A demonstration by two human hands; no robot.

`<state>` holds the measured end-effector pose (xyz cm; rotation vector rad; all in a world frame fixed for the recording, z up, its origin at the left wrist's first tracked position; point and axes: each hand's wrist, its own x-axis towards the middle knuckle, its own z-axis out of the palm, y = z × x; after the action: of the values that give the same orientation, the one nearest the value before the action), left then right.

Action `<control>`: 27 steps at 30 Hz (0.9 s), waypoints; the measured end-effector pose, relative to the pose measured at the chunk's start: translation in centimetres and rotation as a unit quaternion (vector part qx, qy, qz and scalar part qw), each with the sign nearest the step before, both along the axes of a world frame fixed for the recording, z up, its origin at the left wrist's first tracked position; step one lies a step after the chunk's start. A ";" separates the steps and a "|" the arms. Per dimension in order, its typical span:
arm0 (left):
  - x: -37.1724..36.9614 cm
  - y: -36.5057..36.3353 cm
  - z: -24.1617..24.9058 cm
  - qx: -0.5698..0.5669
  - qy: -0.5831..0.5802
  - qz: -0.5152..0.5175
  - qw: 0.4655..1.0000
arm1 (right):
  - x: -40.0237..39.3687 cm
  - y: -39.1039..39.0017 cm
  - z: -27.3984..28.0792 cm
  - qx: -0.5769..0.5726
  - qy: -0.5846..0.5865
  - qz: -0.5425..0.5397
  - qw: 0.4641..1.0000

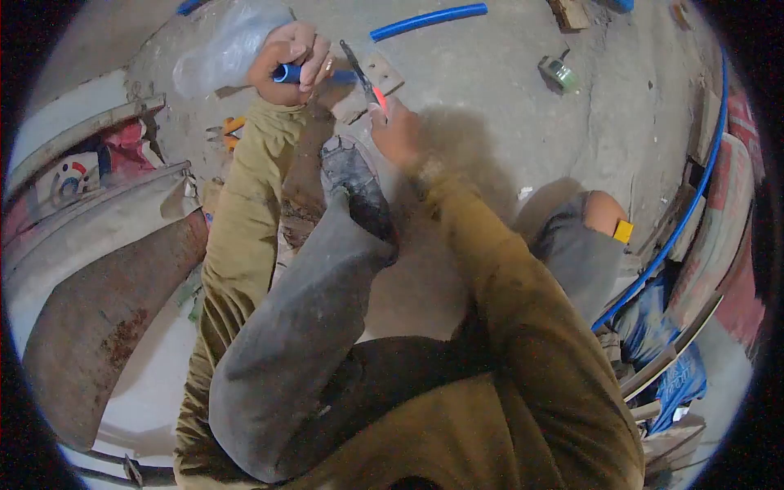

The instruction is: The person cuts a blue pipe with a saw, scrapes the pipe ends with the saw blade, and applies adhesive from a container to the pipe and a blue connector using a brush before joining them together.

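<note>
My left hand (287,64) is closed around a short piece of blue pipe (343,77), its hollow end facing me. In my right hand (397,135) is a slim dark-bladed tool (357,69) with a red and black handle. The blade points up and away, just right of the pipe. Under the pipe lies a small wooden block (380,75) with holes in it. A crumpled clear plastic bag (224,53) is beside and behind my left hand. Pliers with orange handles (233,126) lie on the floor near my left sleeve.
A longer cut of blue pipe (429,21) lies ahead on the concrete floor (482,77). A small round greenish container (559,73) stands to its right. Long blue tubing (684,216) curves along the right side. Rusty metal sheet (114,327) and scrap boards line the left.
</note>
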<state>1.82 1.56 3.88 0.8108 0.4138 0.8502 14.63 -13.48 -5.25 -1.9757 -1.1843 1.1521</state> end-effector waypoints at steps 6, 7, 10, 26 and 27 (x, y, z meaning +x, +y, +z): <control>-0.2 0.7 0.2 -0.008 0.017 -0.058 0.998 | 2.1 0.4 1.0 0.026 0.027 0.076 0.996; -0.1 0.9 0.1 0.001 0.020 -0.057 0.998 | 2.2 0.9 0.0 0.050 0.038 0.072 0.995; -0.3 1.5 0.1 0.001 0.017 -0.087 0.996 | 3.0 1.3 -0.8 0.010 0.036 0.118 0.992; 0.0 -6.8 1.9 -0.336 -0.141 0.515 0.776 | 8.9 5.8 12.5 -0.019 0.274 0.143 0.951; 2.6 -6.9 3.7 -0.338 -0.082 0.507 0.788 | 8.2 5.5 12.7 0.000 0.261 0.146 0.954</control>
<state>4.44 -5.38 7.59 -0.2474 0.9648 1.6155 22.88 -8.01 7.41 -1.3843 -1.1999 1.6903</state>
